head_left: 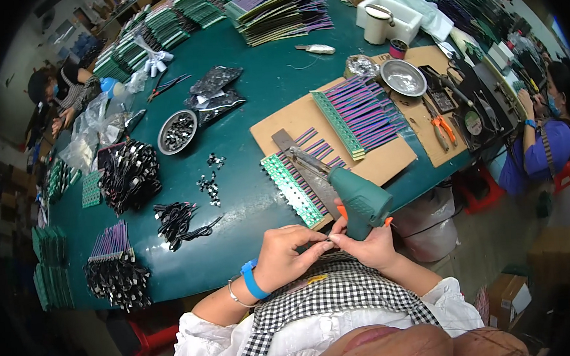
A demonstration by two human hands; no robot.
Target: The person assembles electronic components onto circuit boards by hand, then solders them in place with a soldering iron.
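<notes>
At the table's front edge, my left hand (293, 251) and my right hand (370, 246) meet with their fingers pinched together. Whatever sits between the fingertips is small and dark, too small to make out. Just above my right hand is a green hot glue gun (360, 196) with orange parts, its nozzle lying toward a flat metal bar (311, 179). Part of the right fingers is hidden beside the gun. Under the bar lies a green circuit board strip (294, 189) with pink and dark wires, on a cardboard sheet (270, 131).
Another wired board strip (339, 124) lies on the cardboard. Left are a metal bowl of small parts (177, 132), loose connectors (209, 186) and black cable bundles (129, 175). At right are a metal dish (403, 78) and orange-handled pliers (443, 130). Two other people sit farther off.
</notes>
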